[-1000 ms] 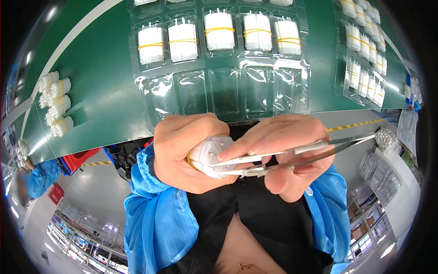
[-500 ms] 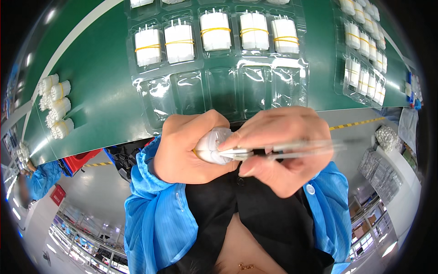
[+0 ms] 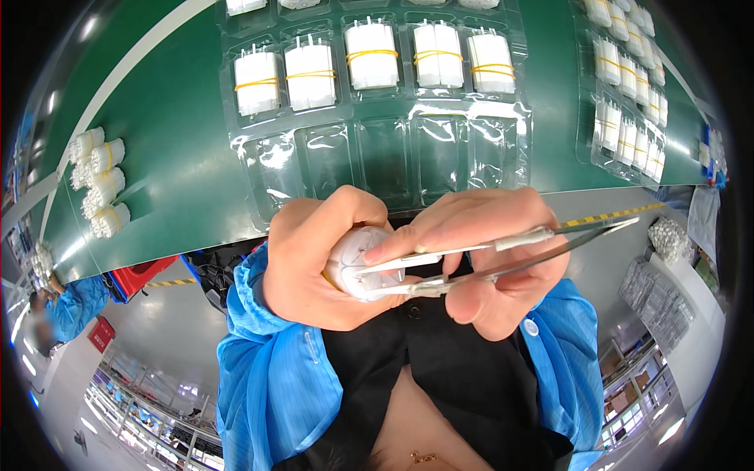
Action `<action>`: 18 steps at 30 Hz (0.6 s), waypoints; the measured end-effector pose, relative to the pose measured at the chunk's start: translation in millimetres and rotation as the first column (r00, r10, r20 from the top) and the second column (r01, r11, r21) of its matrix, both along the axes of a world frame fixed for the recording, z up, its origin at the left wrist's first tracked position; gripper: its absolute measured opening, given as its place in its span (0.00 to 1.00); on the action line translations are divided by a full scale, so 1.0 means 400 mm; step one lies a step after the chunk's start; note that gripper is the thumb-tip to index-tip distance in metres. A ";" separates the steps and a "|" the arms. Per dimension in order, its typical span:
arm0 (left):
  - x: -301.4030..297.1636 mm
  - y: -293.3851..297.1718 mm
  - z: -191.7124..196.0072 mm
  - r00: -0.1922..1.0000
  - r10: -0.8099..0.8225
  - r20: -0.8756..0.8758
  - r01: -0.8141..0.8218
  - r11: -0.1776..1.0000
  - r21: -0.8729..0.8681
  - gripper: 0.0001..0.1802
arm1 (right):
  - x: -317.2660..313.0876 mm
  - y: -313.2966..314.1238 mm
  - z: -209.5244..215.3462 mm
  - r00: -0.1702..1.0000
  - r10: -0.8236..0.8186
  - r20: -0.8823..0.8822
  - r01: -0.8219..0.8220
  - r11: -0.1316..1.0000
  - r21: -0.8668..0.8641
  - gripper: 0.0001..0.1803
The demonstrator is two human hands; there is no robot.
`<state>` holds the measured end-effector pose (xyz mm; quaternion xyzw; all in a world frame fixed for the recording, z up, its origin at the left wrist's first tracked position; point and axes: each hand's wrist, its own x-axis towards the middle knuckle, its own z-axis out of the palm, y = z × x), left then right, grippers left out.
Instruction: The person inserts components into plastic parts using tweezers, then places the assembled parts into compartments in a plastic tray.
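My left hand [image 3: 302,271] is wrapped round a bundle of white parts [image 3: 349,259], its rounded end turned toward my right hand. A bit of yellow band shows at the bundle's lower left edge. In my right hand [image 3: 503,212] is a pair of tweezers [image 3: 522,239], the arms spread apart and the joined end pointing right. The tweezer tips reach the end of the bundle, and my right forefinger lies against it too. Whether the tips pinch anything is too small to tell.
Beyond my hands, a clear plastic tray [image 3: 385,157] on the green table [image 3: 173,157] holds banded white bundles [image 3: 371,55] in its farther row. Another filled tray [image 3: 628,133] lies at the right. Several white rolls [image 3: 102,184] stand at the left. A person in blue [image 3: 78,306] is far left.
The tweezers' arms have spread wider apart, and my right thumb has moved away from the tips. My left hand has shifted slightly left with the bundle.
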<state>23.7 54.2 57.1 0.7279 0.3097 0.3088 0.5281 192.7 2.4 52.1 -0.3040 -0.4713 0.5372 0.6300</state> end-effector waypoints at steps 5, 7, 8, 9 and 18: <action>0.007 0.000 -0.011 1.000 -0.015 0.003 0.014 0.998 0.057 0.20 | 0.019 -0.012 -0.008 0.988 -0.001 0.153 0.000 1.000 0.003 0.22; 0.008 -0.004 -0.017 1.000 0.004 0.011 -0.005 0.994 0.112 0.21 | 0.018 -0.019 -0.008 0.969 0.040 0.245 -0.033 0.999 -0.035 0.21; 0.010 -0.003 -0.016 1.000 -0.002 0.013 0.000 0.994 0.111 0.21 | 0.005 -0.022 -0.012 0.984 -0.045 0.172 0.047 0.999 -0.012 0.20; 0.011 -0.004 -0.015 1.000 -0.002 0.004 0.002 0.994 0.108 0.20 | -0.004 -0.023 -0.013 0.987 -0.128 0.096 0.128 0.992 0.005 0.19; 0.011 0.004 -0.020 0.992 -0.099 -0.071 0.103 0.994 0.044 0.19 | 0.029 0.005 0.004 0.916 -0.056 0.398 0.010 0.993 0.115 0.20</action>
